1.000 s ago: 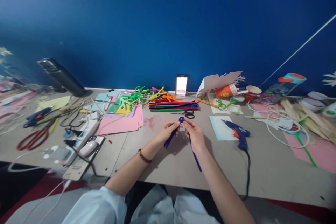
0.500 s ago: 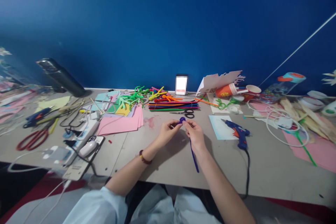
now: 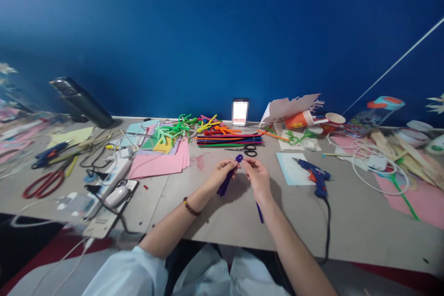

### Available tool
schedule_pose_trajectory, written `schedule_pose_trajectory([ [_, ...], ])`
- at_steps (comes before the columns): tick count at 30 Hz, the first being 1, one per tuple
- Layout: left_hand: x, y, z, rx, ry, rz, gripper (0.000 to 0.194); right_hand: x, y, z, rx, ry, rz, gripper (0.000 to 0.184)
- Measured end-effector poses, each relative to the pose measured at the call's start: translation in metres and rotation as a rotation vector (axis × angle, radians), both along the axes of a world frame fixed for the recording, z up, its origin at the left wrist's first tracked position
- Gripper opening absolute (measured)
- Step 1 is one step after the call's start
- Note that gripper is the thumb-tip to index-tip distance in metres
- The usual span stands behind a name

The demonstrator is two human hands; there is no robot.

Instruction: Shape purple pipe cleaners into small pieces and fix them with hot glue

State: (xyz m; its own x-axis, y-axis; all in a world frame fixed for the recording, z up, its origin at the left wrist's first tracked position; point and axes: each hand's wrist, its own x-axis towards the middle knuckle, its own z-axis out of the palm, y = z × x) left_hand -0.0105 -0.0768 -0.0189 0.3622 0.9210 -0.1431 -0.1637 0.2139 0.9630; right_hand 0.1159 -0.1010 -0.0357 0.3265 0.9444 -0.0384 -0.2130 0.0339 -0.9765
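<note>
Purple pipe cleaners (image 3: pixel 226 183) are just on the near side of the small black-handled scissors (image 3: pixel 250 150), above the worktop (image 3: pixel 194 203). Left hand (image 3: pixel 223 173) pinches them below the curled top, ends hanging under the palm. Right hand (image 3: pixel 257 178) has fingertips pinched at the curl's right side, one purple length hanging below it. Straight multicolor pipe cleaner bundle (image 3: pixel 229 139) lies just behind the scissors, lit phone (image 3: pixel 240 112) upright farther back. Blue glue gun (image 3: pixel 317 176) right of scissors, nozzle over a pale blue card (image 3: pixel 289 169). Pink paper sheets (image 3: pixel 159 165) left of scissors.
</note>
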Motion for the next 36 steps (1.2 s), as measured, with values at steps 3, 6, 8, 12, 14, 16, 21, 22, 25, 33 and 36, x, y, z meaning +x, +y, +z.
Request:
schedule_pose_trajectory([
  [3, -0.001, 0.002, -0.001, -0.085, -0.086, -0.030, 0.031, 0.000, 0.000, 0.001, -0.008, -0.043, -0.018, 0.034],
  [6, -0.002, 0.004, -0.003, -0.112, -0.141, -0.077, 0.029, 0.000, 0.000, 0.002, -0.031, 0.010, 0.017, 0.034],
  [8, -0.002, 0.005, -0.005, -0.144, -0.176, -0.106, 0.028, 0.000, 0.000, 0.002, -0.042, 0.053, 0.048, 0.033],
  [12, -0.001, 0.006, -0.006, -0.275, -0.260, -0.159, 0.023, 0.000, 0.001, 0.000, -0.043, 0.075, 0.073, 0.033],
  [14, -0.001, 0.006, -0.007, -0.336, -0.289, -0.175, 0.020, 0.000, 0.001, -0.001, -0.048, 0.083, 0.085, 0.034],
  [16, -0.002, 0.006, -0.008, -0.370, -0.311, -0.184, 0.019, -0.001, 0.001, -0.001, -0.053, 0.101, 0.101, 0.034],
  [21, -0.003, 0.007, -0.010, -0.376, -0.341, -0.221, 0.019, -0.001, -0.001, 0.001, -0.075, 0.129, 0.122, 0.034],
  [22, -0.003, 0.008, -0.010, -0.376, -0.336, -0.219, 0.019, -0.001, -0.001, 0.002, -0.079, 0.122, 0.126, 0.034],
  [25, -0.004, 0.008, -0.009, -0.367, -0.292, -0.215, 0.020, 0.001, -0.001, 0.003, -0.059, 0.057, 0.127, 0.031],
  [33, -0.006, 0.010, -0.007, -0.196, -0.151, -0.147, 0.024, 0.004, 0.001, 0.003, -0.053, -0.058, 0.128, 0.033],
  [36, -0.007, 0.012, -0.010, -0.216, -0.166, -0.166, 0.023, 0.005, 0.001, 0.001, -0.041, -0.096, 0.120, 0.030],
])
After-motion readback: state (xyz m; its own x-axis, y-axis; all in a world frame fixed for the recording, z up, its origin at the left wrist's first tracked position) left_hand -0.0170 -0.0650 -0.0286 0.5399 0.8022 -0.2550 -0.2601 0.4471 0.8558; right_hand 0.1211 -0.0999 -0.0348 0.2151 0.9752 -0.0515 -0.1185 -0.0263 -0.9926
